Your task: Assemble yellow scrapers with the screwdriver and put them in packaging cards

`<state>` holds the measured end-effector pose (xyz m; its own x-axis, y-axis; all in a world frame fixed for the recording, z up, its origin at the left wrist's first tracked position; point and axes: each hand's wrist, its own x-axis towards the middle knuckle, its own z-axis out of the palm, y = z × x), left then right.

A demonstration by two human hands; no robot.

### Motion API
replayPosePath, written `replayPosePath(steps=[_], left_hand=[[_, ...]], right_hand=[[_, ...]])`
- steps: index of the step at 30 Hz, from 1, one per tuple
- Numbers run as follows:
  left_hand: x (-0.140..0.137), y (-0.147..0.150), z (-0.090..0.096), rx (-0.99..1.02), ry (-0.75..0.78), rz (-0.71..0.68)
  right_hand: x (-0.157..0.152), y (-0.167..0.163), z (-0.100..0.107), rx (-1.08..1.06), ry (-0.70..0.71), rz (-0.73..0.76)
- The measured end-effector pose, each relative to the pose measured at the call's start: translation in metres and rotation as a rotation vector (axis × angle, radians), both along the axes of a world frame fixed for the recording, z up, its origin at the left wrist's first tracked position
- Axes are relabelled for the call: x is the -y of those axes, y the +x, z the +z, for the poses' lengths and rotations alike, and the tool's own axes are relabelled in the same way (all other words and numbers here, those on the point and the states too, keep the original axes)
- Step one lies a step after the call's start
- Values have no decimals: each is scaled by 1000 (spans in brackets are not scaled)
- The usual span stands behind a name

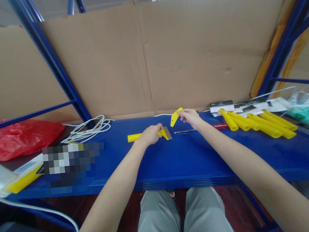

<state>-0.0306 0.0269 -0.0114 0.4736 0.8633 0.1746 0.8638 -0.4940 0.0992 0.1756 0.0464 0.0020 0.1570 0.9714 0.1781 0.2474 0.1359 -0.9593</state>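
The left hand [151, 134] grips a yellow-handled scraper [165, 133]. The right hand [190, 117] pinches a yellow plate [175, 117] near a red screwdriver [220, 126].

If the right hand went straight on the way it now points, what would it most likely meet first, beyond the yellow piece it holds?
Probably the cardboard behind the blue worktop, with the yellow piece leading the right hand; depth is hard to judge from this single view.

- Left hand [153, 133]: back upward, fingers curled in a grip.
- Right hand [189, 117]: fingertips pinched, slightly farther forward.
- Left forearm [119, 181], right forearm [242, 155]: bare, extended forward, converging.
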Motion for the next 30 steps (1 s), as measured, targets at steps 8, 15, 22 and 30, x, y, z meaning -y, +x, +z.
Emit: replayPosePath(steps=[8,15,22,30], left_hand=[[-1,0,-1,10,15,-20],[0,0,-1,-2,26,-17],[-2,-1,-3,1,12,-17],[-2,-1,-4,-9,27,-28]], right_hand=[[14,-29,-2,-179,-178,103],[13,-40,-12,-10,-205,232],[12,-49,-16,103,-178,226],[12,-55,-15,176,-169,222]])
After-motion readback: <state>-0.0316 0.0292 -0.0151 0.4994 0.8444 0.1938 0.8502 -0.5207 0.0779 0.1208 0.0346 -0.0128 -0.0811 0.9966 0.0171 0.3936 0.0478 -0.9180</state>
